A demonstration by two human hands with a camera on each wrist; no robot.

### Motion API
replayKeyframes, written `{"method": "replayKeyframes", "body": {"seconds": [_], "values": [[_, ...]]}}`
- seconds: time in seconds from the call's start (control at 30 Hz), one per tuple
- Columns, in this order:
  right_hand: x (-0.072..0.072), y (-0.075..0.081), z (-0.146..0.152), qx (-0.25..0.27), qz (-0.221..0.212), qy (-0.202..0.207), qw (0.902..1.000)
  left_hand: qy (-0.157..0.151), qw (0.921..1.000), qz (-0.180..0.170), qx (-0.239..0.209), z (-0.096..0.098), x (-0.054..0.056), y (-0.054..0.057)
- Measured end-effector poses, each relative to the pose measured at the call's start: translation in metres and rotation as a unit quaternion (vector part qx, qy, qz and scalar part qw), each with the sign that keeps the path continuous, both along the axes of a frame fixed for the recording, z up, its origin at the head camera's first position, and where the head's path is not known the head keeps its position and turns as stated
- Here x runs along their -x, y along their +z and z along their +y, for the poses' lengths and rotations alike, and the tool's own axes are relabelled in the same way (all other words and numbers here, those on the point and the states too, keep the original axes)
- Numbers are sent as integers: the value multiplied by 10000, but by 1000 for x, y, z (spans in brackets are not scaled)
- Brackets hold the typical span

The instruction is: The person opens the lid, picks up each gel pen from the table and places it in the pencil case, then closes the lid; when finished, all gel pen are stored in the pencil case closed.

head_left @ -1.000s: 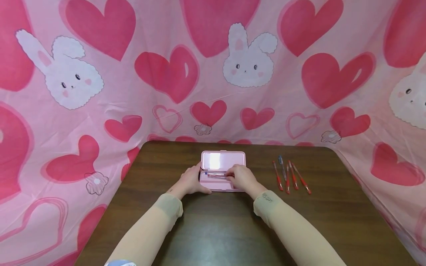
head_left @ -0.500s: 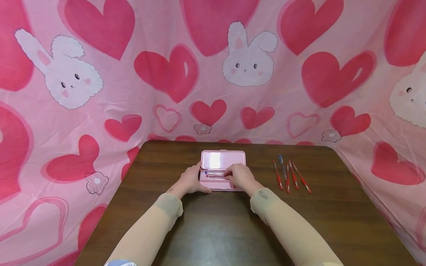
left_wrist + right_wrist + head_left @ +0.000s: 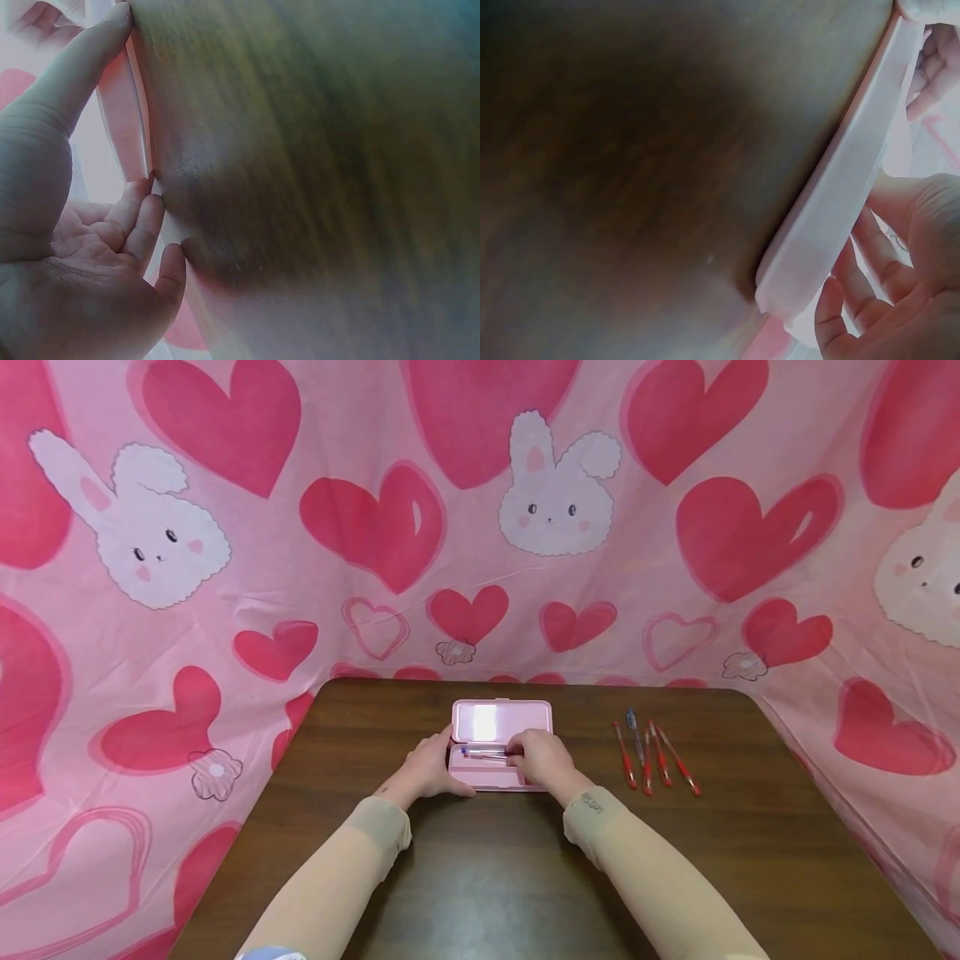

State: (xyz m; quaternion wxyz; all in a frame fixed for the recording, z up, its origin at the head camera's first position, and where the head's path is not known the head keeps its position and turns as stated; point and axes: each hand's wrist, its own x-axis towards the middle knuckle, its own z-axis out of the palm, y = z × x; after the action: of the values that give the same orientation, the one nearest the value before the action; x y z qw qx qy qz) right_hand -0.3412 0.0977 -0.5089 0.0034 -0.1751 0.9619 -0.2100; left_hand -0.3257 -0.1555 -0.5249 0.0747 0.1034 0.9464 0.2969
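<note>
A pink pencil case lies with its lid raised on the table. My left hand holds its left end, thumb along the near edge and fingers at the side; the left wrist view shows the thumb on the case wall. Over the right part of the case, my right hand has its fingertips on the ends of slim pens lying lengthwise in it, one with a blue end. The right wrist view shows my right hand above the case wall; its fingertips are hidden there.
To the right, several red pens and a blue pen lie loosely fanned on the brown wooden table. A pink curtain with hearts and rabbits hangs behind the table and at its sides.
My right hand has shifted slightly left inside the case, and the pens under its fingertips lie closer together. My left hand stays at the case's left end.
</note>
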Motion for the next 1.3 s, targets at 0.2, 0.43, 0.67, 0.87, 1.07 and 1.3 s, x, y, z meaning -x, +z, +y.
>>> {"method": "replayKeyframes", "body": {"seconds": [0.2,0.43,0.67,0.87,1.07,1.3], "values": [[0,1,12,152,248,-156,9995,11,10000,-24,-10,0,1,1],[-1,9,34,341,129,-539,9979,7,10000,26,-1,0,2,1],[2,13,61,359,596,-580,9959,43,10000,-34,-18,1,2,2],[4,13,81,408,927,-704,9924,45,10000,-20,19,1,0,3],[2,13,101,444,1006,-869,9901,97,9999,-59,14,1,-1,3],[-1,10,136,373,1013,-1232,9865,92,9999,-80,21,2,-1,2]]}}
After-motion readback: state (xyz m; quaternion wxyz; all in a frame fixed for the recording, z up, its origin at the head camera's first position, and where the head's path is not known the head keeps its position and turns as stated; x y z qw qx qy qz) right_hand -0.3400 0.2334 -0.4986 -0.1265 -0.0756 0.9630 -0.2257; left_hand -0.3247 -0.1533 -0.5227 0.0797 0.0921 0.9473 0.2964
